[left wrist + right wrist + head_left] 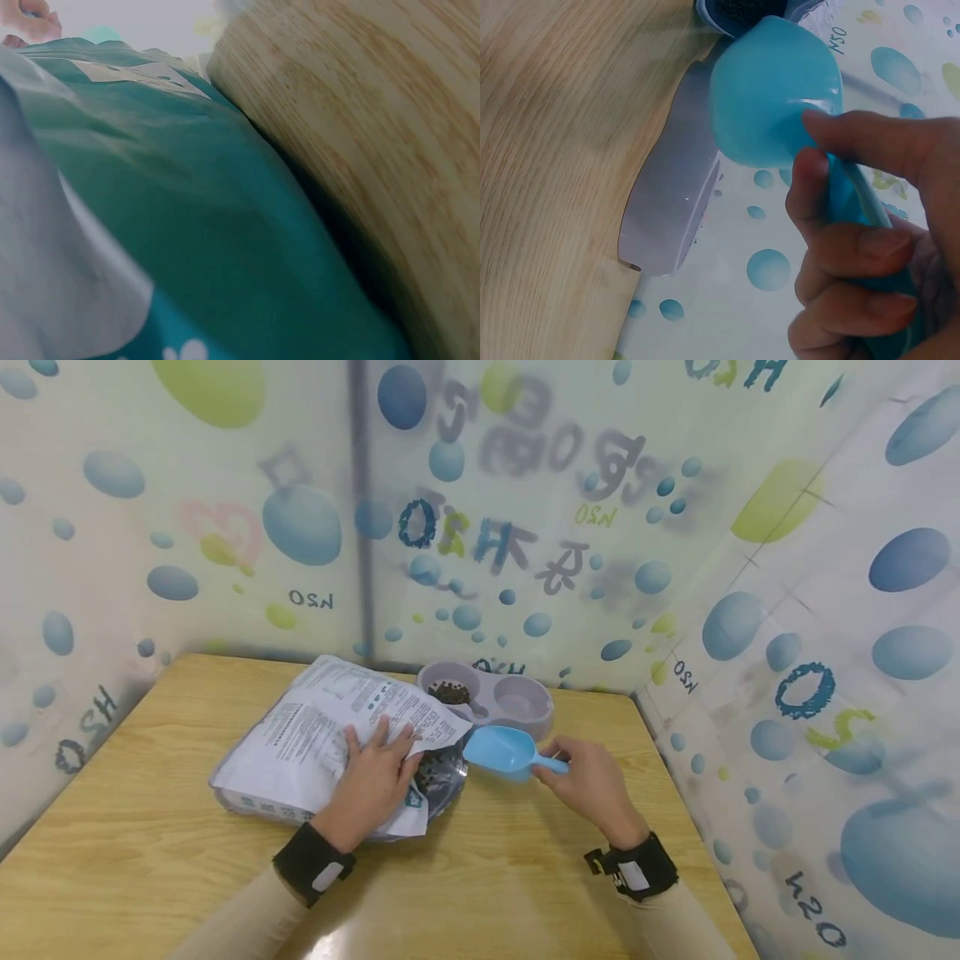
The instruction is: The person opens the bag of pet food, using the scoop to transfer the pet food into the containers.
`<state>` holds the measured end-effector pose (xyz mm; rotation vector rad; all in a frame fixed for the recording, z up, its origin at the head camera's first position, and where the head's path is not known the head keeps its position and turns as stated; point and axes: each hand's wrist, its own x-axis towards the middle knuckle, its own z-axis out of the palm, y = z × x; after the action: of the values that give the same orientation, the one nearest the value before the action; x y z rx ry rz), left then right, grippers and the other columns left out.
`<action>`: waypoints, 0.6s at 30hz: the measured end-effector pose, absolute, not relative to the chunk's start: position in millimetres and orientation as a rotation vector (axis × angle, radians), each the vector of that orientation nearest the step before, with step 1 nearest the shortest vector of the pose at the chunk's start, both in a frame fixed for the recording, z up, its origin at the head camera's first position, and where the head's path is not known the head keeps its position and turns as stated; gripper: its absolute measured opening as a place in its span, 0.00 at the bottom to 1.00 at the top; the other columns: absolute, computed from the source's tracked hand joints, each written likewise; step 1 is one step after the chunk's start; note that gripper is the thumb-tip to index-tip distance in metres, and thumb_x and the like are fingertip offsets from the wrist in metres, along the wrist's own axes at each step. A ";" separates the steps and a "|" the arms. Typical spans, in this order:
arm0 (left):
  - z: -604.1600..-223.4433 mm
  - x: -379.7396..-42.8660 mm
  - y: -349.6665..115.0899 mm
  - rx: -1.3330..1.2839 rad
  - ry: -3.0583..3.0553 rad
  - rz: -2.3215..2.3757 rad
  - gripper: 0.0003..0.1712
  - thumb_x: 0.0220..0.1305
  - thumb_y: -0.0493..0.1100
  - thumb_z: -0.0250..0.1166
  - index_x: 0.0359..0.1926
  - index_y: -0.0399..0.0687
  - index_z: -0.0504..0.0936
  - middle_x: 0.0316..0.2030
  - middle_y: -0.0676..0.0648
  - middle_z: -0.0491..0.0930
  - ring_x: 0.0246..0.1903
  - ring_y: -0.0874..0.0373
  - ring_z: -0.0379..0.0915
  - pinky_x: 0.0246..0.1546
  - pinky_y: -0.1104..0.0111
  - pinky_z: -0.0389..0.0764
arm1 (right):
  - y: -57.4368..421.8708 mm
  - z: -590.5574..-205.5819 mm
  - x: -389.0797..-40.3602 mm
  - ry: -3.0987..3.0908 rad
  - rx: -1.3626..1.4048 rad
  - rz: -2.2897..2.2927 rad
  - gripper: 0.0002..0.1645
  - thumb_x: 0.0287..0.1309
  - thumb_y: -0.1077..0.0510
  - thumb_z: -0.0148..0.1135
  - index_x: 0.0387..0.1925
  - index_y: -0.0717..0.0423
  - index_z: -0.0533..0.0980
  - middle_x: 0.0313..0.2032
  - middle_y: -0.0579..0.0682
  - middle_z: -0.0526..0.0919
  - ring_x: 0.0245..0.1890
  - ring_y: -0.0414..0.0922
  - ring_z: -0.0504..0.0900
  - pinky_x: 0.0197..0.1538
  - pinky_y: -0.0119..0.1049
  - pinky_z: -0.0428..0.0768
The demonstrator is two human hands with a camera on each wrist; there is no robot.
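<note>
A large white printed bag point(292, 752) lies on its side on the table, its mouth to the right with dark brown pet kibble point(429, 772) showing inside. My left hand point(375, 781) rests on top of the bag near that mouth, fingers spread. Its teal printed side point(187, 180) fills much of the left wrist view. In my right hand point(592, 781) I grip a light blue scoop point(504, 750) by its handle, just right of the bag's mouth. The scoop's bowl faces up and shows no kibble; in the right wrist view my fingers point(855, 300) curl round the handle.
Behind the scoop, near the table's back edge, stands a greyish double pet bowl point(543, 722). Its left side holds kibble point(450, 693); the right side shows a bare bottom. Patterned curtains point(495, 585) hang behind and beside the wooden table point(525, 877).
</note>
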<state>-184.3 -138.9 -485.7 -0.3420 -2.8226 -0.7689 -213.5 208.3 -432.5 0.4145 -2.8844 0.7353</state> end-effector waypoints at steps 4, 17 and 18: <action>-486.5 -184.2 -139.2 -0.350 -2.821 -0.758 0.28 0.92 0.48 0.58 0.80 0.39 0.82 0.84 0.35 0.75 0.90 0.24 0.55 0.83 0.11 0.36 | 209.1 -432.2 -209.8 -2.913 0.451 0.764 0.11 0.67 0.51 0.87 0.43 0.49 0.92 0.30 0.43 0.89 0.27 0.40 0.78 0.31 0.33 0.73; -490.9 -185.8 -140.4 -0.354 -2.819 -0.748 0.30 0.93 0.50 0.57 0.83 0.38 0.78 0.84 0.35 0.74 0.91 0.25 0.54 0.84 0.12 0.35 | 198.0 -428.1 -204.5 -2.983 0.566 0.771 0.10 0.70 0.49 0.86 0.46 0.45 0.92 0.30 0.37 0.92 0.27 0.35 0.82 0.34 0.33 0.79; -490.8 -185.8 -140.5 -0.352 -2.817 -0.753 0.30 0.93 0.50 0.57 0.83 0.38 0.78 0.84 0.35 0.74 0.91 0.26 0.54 0.84 0.12 0.35 | 195.9 -428.0 -204.1 -2.990 0.576 0.764 0.11 0.70 0.48 0.85 0.48 0.46 0.92 0.30 0.36 0.91 0.27 0.35 0.81 0.34 0.33 0.79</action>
<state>-185.8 -140.5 -490.8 -0.3525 -2.8172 -0.7530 -204.1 195.9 -428.0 0.5762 -2.9896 0.7643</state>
